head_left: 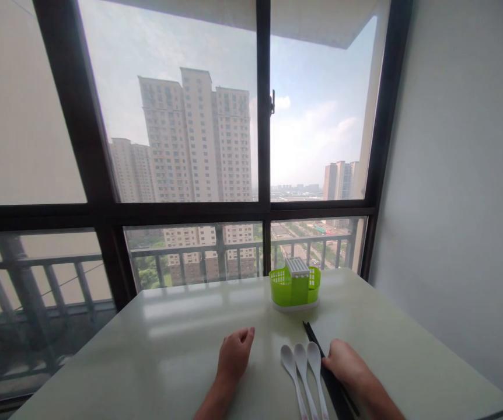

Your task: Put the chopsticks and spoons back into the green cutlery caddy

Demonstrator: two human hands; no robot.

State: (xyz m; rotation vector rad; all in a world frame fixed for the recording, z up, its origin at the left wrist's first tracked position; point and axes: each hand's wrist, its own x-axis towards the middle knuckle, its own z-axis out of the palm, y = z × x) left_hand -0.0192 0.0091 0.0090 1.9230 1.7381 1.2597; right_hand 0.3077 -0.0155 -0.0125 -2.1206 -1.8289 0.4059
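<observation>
Plainly, the risk lies by the black chopsticks [321, 364], which rest slantwise on the pale table [168, 350] just right of the three white spoons [301, 367]: a careless sweep of the fingers could nudge the nearest spoon out of its neat row, or send one stick rolling off toward the near edge, since the glossy tabletop looks slick and gives little grip. A one-sided pinch might also lift a single stick and leave its partner behind. The right hand [348, 364] rests over the near part of the chopsticks, its fingertips touching them on the side nearest the spoons; the fingers look curled down and drawn fairly close together, though from this angle I cannot be sure whether they have actually closed around the sticks or only lie on top. The left hand [235, 353] sits on the table to the left of the spoons, well apart from them, loosely curled into a soft half-fist, knuckles up, holding nothing. Beyond the spoons, toward the window, stands a green cutlery holder [295, 286] with a white slotted insert, well apart from both hands.
</observation>
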